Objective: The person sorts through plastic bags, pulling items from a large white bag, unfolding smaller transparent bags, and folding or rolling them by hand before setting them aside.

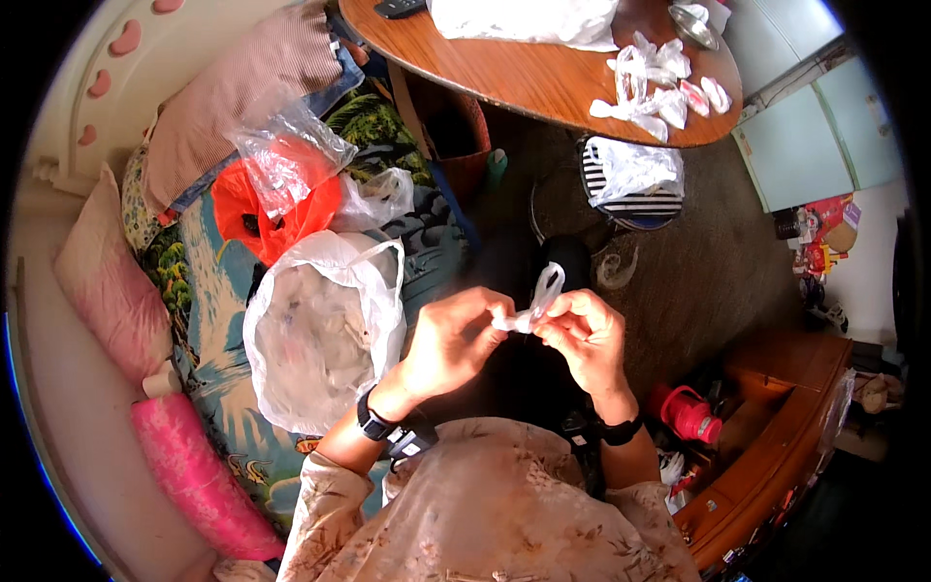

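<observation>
Between my two hands a white plastic bag is drawn into a thin twisted strip, with a small loop standing up near the right fingers. My left hand pinches one end between thumb and fingers. My right hand pinches the strip at the base of the loop. To my left, on the bed, a large white plastic bag stands wide open, full of crumpled clear and white bags. Several small knotted bags lie in a cluster at the right end of the wooden table.
A red plastic bag, a clear bag and pillows lie on the patterned bed. A striped stool with white plastic on it stands by the table. At right are a wooden cabinet and a pink container.
</observation>
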The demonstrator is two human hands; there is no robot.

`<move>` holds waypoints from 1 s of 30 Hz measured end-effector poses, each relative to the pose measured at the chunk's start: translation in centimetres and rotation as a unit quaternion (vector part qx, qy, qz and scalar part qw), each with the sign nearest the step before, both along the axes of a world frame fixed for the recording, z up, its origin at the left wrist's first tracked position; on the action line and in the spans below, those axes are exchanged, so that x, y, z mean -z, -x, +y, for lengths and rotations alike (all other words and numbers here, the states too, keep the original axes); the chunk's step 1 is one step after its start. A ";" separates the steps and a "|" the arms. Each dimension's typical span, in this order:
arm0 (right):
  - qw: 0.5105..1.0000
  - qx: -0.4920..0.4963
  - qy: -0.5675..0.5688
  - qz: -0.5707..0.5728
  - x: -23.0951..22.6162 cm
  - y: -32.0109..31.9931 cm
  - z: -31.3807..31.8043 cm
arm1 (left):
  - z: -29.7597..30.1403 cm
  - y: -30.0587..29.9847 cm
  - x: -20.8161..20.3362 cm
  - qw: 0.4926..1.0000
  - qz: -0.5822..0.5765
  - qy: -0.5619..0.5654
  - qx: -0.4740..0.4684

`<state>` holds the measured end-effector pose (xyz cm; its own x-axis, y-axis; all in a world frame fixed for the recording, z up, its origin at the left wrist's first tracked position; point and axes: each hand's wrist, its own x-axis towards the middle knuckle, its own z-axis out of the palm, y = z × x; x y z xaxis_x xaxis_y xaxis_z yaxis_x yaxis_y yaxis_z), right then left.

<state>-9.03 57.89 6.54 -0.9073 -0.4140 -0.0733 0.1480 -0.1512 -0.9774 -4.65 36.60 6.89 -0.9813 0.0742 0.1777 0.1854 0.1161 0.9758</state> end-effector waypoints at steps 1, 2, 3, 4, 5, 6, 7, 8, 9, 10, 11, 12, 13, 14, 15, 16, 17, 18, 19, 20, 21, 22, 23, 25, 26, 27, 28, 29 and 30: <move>0.998 0.013 -0.042 0.037 -0.3 0.5 0.2 | -0.5 0.1 0.0 0.998 -0.027 -0.051 0.007; 0.996 0.009 -0.057 0.064 -0.8 1.2 0.5 | -1.2 0.4 -0.5 0.994 -0.059 -0.088 0.021; 0.996 0.007 -0.059 0.071 -1.1 1.7 0.3 | -1.5 0.6 -0.4 0.991 -0.062 -0.114 0.022; 0.994 0.000 -0.053 0.091 -1.3 2.1 -0.1 | -1.7 0.8 -0.2 0.982 -0.073 -0.175 0.021; 0.992 -0.007 -0.048 0.114 -1.5 2.5 -0.6 | -1.8 0.9 -0.2 0.968 -0.081 -0.236 0.021; 0.992 -0.006 -0.059 0.109 -1.9 2.6 -1.2 | -2.1 0.6 -0.4 0.964 -0.105 -0.245 0.012; 0.993 -0.004 -0.067 0.093 -2.2 3.3 -1.6 | -2.3 0.9 -0.4 0.959 -0.122 -0.255 0.009; 0.987 0.004 -0.095 0.131 -2.5 4.3 -1.7 | -2.9 1.1 -0.1 0.965 -0.107 -0.240 0.019; 0.978 0.013 -0.122 0.169 -2.9 5.8 -2.0 | -3.2 1.1 -0.4 0.955 -0.119 -0.270 0.006; 0.976 0.038 -0.104 0.188 -3.9 7.2 -2.1 | -3.6 1.1 -0.7 0.968 -0.110 -0.226 -0.014; 0.972 0.066 -0.096 0.203 -5.5 8.7 -2.2 | -4.2 0.9 -0.9 0.977 -0.107 -0.181 -0.034; 0.962 0.089 -0.052 0.251 -6.9 10.8 -2.2 | -4.8 0.8 -0.6 0.978 -0.095 -0.180 -0.033; 0.939 0.126 -0.081 0.311 -10.0 12.3 -2.7 | -5.7 0.3 -0.1 0.980 -0.115 -0.158 -0.045; 0.892 0.170 -0.093 0.408 -12.3 14.4 -3.2 | -6.4 -0.2 0.1 0.980 -0.135 -0.135 -0.057; 0.853 0.203 -0.114 0.468 -14.7 16.6 -3.8 | -7.2 -0.9 0.1 0.977 -0.159 -0.123 -0.072; 0.824 0.231 -0.129 0.502 -16.4 18.9 -4.6 | -7.9 -1.8 0.9 0.977 -0.156 -0.115 -0.089; 0.817 0.258 -0.113 0.504 -17.6 21.3 -5.6 | -8.6 -2.7 1.7 0.976 -0.156 -0.106 -0.105; 0.774 0.237 -0.124 0.575 -19.0 23.9 -6.6 | -9.2 -3.7 1.9 0.972 -0.173 -0.102 -0.125; 0.770 0.239 -0.165 0.568 -20.1 26.0 -7.5 | -9.8 -4.5 1.8 0.966 -0.191 -0.099 -0.144; 0.754 0.229 -0.201 0.582 -20.8 28.2 -8.5 | -10.2 -5.4 1.7 0.958 -0.208 -0.101 -0.168; 0.742 0.204 -0.226 0.597 -20.6 31.0 -9.1 | -10.6 -6.2 1.7 0.959 -0.206 -0.080 -0.180; 0.716 0.189 -0.268 0.617 -20.2 33.3 -9.3 | -11.2 -6.8 1.5 0.956 -0.215 -0.049 -0.196; 0.688 0.172 -0.309 0.633 -19.6 35.0 -9.3 | -11.7 -7.2 1.3 0.951 -0.226 -0.018 -0.213; 0.600 0.217 -0.330 0.696 -19.2 36.6 -7.8 | -13.0 -7.5 1.7 0.949 -0.207 0.051 -0.233; 0.625 0.201 -0.316 0.685 -19.4 34.9 -8.8 | -13.8 -7.9 1.6 0.932 -0.221 0.135 -0.252; 0.651 0.184 -0.304 0.671 -19.6 31.8 -9.7 | -14.5 -8.9 2.0 0.924 -0.207 0.149 -0.286; 0.679 0.174 -0.276 0.658 -18.7 28.3 -11.0 | -15.3 -9.9 2.6 0.904 -0.223 0.180 -0.317; 0.699 0.170 -0.253 0.646 -17.0 24.1 -12.4 | -16.1 -11.2 4.1 0.886 -0.227 0.194 -0.354; 0.816 0.144 -0.226 0.512 -14.8 18.8 -14.0 | -16.9 -12.1 5.3 0.860 -0.271 0.232 -0.363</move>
<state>-27.87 43.89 21.30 -0.6438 -0.3133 0.6981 -0.7594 0.3740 -0.5325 7.46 19.69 1.57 -0.7274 -0.6549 -0.2048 -0.5693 0.4095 0.7129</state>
